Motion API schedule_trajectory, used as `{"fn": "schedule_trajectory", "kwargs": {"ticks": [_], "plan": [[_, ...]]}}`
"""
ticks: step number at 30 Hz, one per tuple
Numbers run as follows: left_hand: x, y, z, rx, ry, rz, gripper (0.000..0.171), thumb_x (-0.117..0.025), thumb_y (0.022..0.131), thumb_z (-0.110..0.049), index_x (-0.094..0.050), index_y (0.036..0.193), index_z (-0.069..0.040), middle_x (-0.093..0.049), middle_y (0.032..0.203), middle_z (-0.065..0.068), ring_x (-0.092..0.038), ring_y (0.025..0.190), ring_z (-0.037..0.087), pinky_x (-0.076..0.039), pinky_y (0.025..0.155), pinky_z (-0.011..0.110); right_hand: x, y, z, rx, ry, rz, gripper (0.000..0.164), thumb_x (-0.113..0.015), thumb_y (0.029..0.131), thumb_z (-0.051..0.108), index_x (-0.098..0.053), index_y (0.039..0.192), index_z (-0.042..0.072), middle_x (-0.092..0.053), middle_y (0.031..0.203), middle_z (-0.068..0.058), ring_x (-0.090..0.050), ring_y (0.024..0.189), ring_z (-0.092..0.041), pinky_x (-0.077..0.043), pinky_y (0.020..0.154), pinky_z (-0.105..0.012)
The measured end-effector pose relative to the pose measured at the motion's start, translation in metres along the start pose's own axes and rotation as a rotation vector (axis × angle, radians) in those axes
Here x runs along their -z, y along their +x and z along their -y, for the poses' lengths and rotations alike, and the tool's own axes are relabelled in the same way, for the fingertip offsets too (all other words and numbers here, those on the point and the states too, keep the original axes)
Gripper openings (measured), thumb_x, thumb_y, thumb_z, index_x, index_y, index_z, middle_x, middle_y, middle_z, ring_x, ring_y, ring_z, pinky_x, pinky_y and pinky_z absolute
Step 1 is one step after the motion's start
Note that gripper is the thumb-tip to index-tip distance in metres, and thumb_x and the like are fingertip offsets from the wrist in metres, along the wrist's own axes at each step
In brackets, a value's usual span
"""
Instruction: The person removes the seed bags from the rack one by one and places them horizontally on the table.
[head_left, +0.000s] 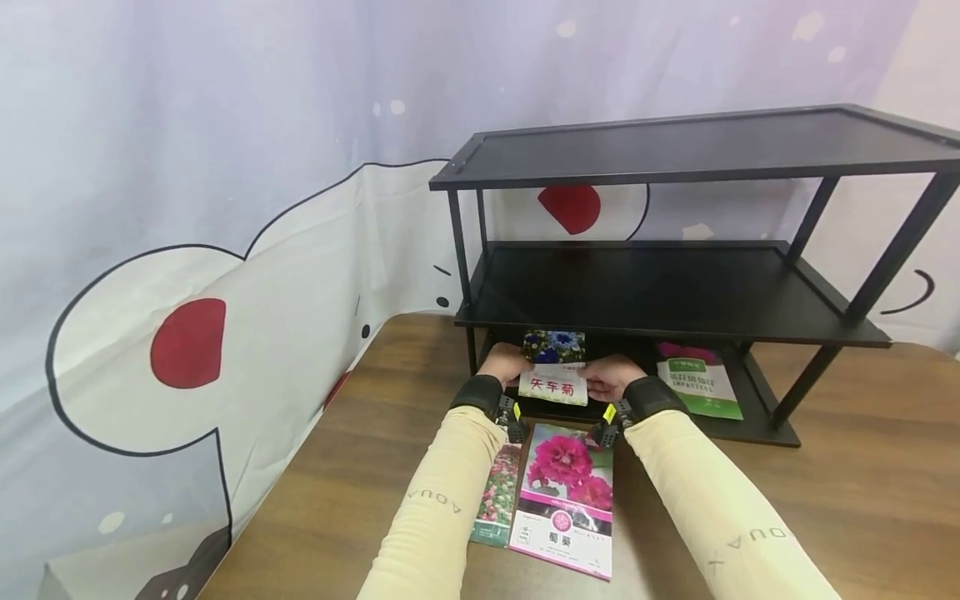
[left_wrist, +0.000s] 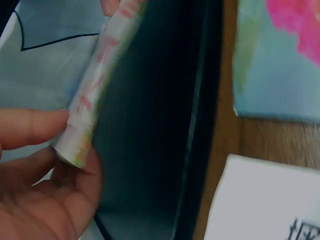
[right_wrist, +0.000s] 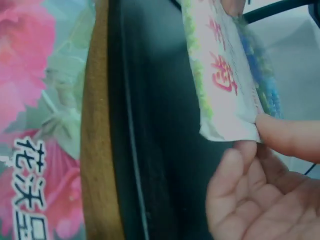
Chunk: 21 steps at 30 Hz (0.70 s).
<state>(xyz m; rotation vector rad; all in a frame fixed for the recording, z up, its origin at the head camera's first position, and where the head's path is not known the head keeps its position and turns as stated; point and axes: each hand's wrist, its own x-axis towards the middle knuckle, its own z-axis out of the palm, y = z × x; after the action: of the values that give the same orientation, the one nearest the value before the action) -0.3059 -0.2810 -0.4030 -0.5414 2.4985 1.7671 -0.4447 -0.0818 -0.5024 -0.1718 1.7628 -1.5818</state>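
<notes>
Both hands hold a seed packet (head_left: 555,383) with blue flowers on its upper part and red lettering on white below. My left hand (head_left: 505,363) pinches its left edge between thumb and fingers. At the opposite edge, my right hand (head_left: 611,375) pinches it the same way, as the right wrist view shows with the thumb on the packet (right_wrist: 220,75). The packet is tilted and held over the bottom shelf (right_wrist: 160,150) of a black rack, its top part just under the middle shelf. In the left wrist view the packet (left_wrist: 90,100) appears nearly edge-on.
The rack's middle shelf (head_left: 660,287) hangs low above the hands. A green-and-white packet (head_left: 697,383) lies on the bottom shelf at right. On the wooden table (head_left: 360,450), a pink-flower packet (head_left: 562,500) lies before the rack, beside another packet (head_left: 497,500) partly hidden by the left arm.
</notes>
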Motion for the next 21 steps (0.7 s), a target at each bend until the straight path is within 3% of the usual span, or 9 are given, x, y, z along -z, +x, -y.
{"fn": "schedule_trajectory", "kwargs": {"ticks": [3, 6, 9, 13, 17, 21], "plan": [[0.001, -0.005, -0.005, -0.007, -0.072, -0.029, 0.049, -0.066, 0.080, 0.005, -0.051, 0.127, 0.004, -0.053, 0.124, 0.016, -0.061, 0.094, 0.026, -0.051, 0.078, 0.036, -0.035, -0.065, 0.037, 0.004, -0.030, -0.067, 0.015, -0.058, 0.090, 0.013, -0.054, 0.099, 0.002, -0.052, 0.081, -0.004, -0.053, 0.072, -0.013, -0.048, 0.070, -0.028], [0.000, -0.010, -0.008, -0.003, -0.131, -0.021, 0.042, -0.066, 0.079, 0.005, -0.055, 0.120, 0.006, -0.057, 0.114, 0.017, -0.061, 0.095, 0.029, -0.052, 0.077, 0.035, -0.055, -0.110, 0.060, 0.018, -0.021, -0.091, 0.010, -0.051, 0.092, 0.008, -0.052, 0.098, 0.000, -0.053, 0.076, -0.001, -0.053, 0.067, -0.010, -0.047, 0.067, -0.024], [-0.002, -0.016, -0.009, -0.004, -0.164, 0.017, 0.030, -0.066, 0.080, 0.005, -0.060, 0.109, 0.008, -0.062, 0.095, 0.014, -0.065, 0.080, 0.024, -0.054, 0.070, 0.032, -0.058, -0.129, 0.064, 0.040, -0.015, -0.091, 0.010, -0.049, 0.091, 0.005, -0.052, 0.098, -0.002, -0.056, 0.074, 0.000, -0.054, 0.066, -0.009, -0.047, 0.065, -0.022], [-0.004, -0.033, -0.006, -0.022, -0.144, 0.086, 0.020, -0.067, 0.081, 0.000, -0.065, 0.099, 0.008, -0.062, 0.073, 0.009, -0.061, 0.061, 0.014, -0.054, 0.061, 0.029, -0.049, -0.141, 0.052, 0.095, -0.036, -0.075, 0.006, -0.050, 0.088, 0.004, -0.054, 0.092, 0.000, -0.058, 0.073, 0.001, -0.055, 0.066, -0.009, -0.048, 0.062, -0.022], [-0.006, -0.054, -0.006, -0.073, -0.066, 0.150, 0.018, -0.070, 0.081, -0.008, -0.068, 0.092, 0.006, -0.058, 0.066, 0.006, -0.058, 0.054, 0.011, -0.053, 0.054, 0.027, -0.043, -0.163, 0.044, 0.143, -0.167, -0.098, 0.007, -0.055, 0.086, 0.008, -0.059, 0.085, 0.001, -0.057, 0.069, 0.001, -0.055, 0.063, -0.009, -0.049, 0.062, -0.024], [-0.011, -0.064, -0.011, -0.102, -0.023, 0.197, 0.016, -0.071, 0.080, -0.010, -0.070, 0.087, 0.003, -0.059, 0.064, 0.006, -0.058, 0.052, 0.011, -0.050, 0.049, 0.025, -0.040, -0.185, 0.046, 0.175, -0.322, -0.131, 0.018, -0.058, 0.086, 0.013, -0.060, 0.092, -0.004, -0.056, 0.068, -0.001, -0.056, 0.062, -0.010, -0.050, 0.061, -0.026]]}}
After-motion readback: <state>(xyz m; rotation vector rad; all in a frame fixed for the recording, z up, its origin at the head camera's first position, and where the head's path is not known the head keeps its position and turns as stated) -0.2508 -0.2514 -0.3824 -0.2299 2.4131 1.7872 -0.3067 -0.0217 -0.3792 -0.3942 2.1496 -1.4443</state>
